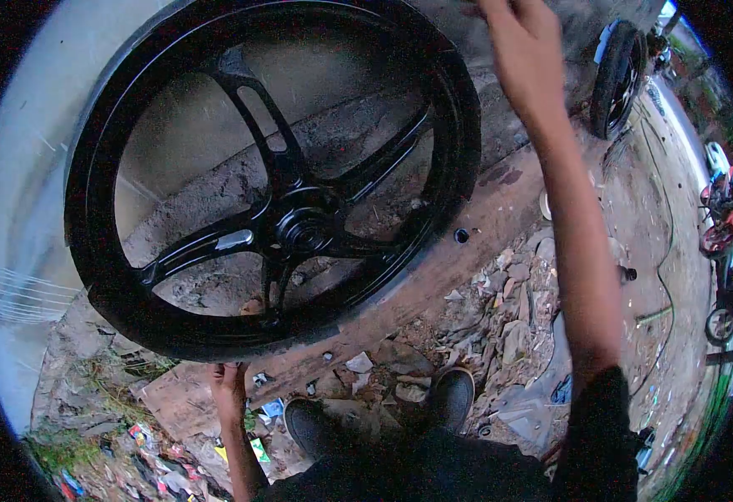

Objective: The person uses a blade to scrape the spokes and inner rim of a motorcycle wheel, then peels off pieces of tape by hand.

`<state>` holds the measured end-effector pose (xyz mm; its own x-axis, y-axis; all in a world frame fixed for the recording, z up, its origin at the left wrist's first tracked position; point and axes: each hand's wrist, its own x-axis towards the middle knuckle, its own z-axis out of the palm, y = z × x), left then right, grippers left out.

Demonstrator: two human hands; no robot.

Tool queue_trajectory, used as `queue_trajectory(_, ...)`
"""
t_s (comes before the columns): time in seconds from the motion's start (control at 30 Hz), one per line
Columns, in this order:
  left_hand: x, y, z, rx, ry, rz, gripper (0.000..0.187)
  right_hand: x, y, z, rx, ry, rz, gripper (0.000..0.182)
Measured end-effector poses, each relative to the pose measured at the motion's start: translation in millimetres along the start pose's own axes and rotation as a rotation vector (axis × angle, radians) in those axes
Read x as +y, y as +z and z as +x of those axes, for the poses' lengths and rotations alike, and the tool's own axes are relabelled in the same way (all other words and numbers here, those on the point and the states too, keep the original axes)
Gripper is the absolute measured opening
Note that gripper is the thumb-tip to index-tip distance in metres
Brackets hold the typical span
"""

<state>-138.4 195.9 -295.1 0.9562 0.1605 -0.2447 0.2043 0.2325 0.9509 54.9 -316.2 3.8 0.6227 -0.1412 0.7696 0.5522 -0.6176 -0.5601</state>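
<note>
A large black wheel rim with five spokes point(304, 226) fills the upper left and centre, tilted up in front of me. Its lower edge is gripped by my left hand point(229, 385), whose fingers are closed around the rim and partly hidden behind it. My right hand point(527, 50) is raised at the top, to the right of the wheel and apart from it. Its fingers are blurred and cut off by the frame's top edge, so whether it holds anything is not visible.
Below the wheel lies a reddish plank point(500, 201). My shoes point(454, 400) stand among broken stones. Another wheel with a tyre point(617, 79) leans at upper right. A red motorcycle point(720, 222) is at far right. Coloured litter point(166, 468) lies at lower left.
</note>
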Motion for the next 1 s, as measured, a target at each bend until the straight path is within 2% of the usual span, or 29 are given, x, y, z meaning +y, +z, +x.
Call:
queue_trajectory(0.1, -9.7, -1.1, -11.6, 0.026, 0.0, 0.044, 0.023, -53.4, -7.8, -89.3, 0.238, 0.148, 0.001, 0.032)
queue_trajectory(0.13, -8.1, 4.7, -21.6, 0.061, -0.013, 0.114, 0.023, -71.7, -3.3, -132.3, 0.309, 0.474, -0.087, 0.026)
queue_trajectory(0.17, -11.1, 11.4, -30.0, 0.092, -0.022, 0.184, 0.024, -69.3, -0.6, -185.8, 0.174, 0.457, -0.158, 0.023)
queue_trajectory(0.2, -23.0, 14.9, -42.1, 0.036, -0.073, 0.139, 0.026, -72.8, 10.4, -237.0, 0.035, 0.545, -0.064, 0.02)
queue_trajectory(0.23, -38.5, 18.6, -58.0, -0.017, -0.125, 0.097, 0.028, -76.5, 21.3, -288.2, -0.105, 0.638, 0.017, 0.018)
queue_trajectory(0.27, -49.1, 27.8, -71.5, -0.07, -0.18, 0.059, 0.03, -85.2, 35.9, -326.8, -0.294, 0.829, -0.008, 0.025)
queue_trajectory(0.3, -33.2, 56.7, -82.5, -0.236, -0.108, 0.388, 0.033, -91.8, 45.4, -346.1, -0.435, 0.876, 0.114, 0.033)
queue_trajectory(0.33, -24.3, 80.7, -87.3, -0.371, -0.129, 0.472, 0.035, -97.9, 49.8, -361.6, -0.577, 0.923, 0.247, 0.042)
queue_trajectory(0.37, -15.3, 104.7, -92.2, -0.508, -0.137, 0.553, 0.036, -97.4, 50.5, -374.8, -0.638, 0.923, 0.249, 0.045)
queue_trajectory(0.43, -21.6, 133.0, -89.5, -0.694, -0.314, 0.205, 0.037, -93.8, 50.7, -385.9, -0.758, 0.897, 0.251, 0.052)
queue_trajectory(0.5, -29.3, 148.0, -88.9, -0.631, -0.358, 0.118, 0.038, -97.7, 41.1, -375.2, -0.731, 0.9, 0.251, 0.053)
queue_trajectory(0.57, -51.3, 151.5, -83.6, -0.538, -0.514, 0.33, 0.041, -95.9, 37.9, -371.2, -0.73, 0.864, 0.246, 0.055)
queue_trajectory(0.63, -26.9, 183.9, -82.5, -0.558, -0.391, 0.441, 0.044, -84.2, 35.2, -371.5, -0.696, 0.807, 0.181, 0.06)
queue_trajectory(0.73, -37.8, 194.0, -83.7, -0.537, -0.535, 0.226, 0.045, -79.5, 31.0, -379.5, -0.706, 0.88, 0.252, 0.06)
queue_trajectory(0.77, -58.6, 188.3, -85.7, -0.534, -0.435, 0.143, 0.038, -81.9, 29.9, -380.6, -0.735, 0.894, 0.253, 0.06)
queue_trajectory(0.83, -55.8, 184.3, -82.6, -0.577, -0.514, 0.175, 0.031, -87.9, 24.2, -382.4, -0.79, 0.926, 0.244, 0.061)
queue_trajectory(0.87, -55.4, 183.1, -82.1, -0.601, -0.556, 0.189, 0.028, -89.4, 22.2, -387.9, -0.795, 0.85, 0.222, 0.063)
queue_trajectory(0.93, -58.3, 181.0, -83.6, -0.617, -0.446, 0.162, 0.023, -92.5, 23.3, -389.5, -0.801, 0.695, 0.181, 0.066)
queue_trajectory(1.0, -58.1, 177.1, -84.5, -0.592, -0.406, 0.138, 0.019, -95.9, 12.0, -382.5, -0.879, 0.8, 0.26, 0.067)
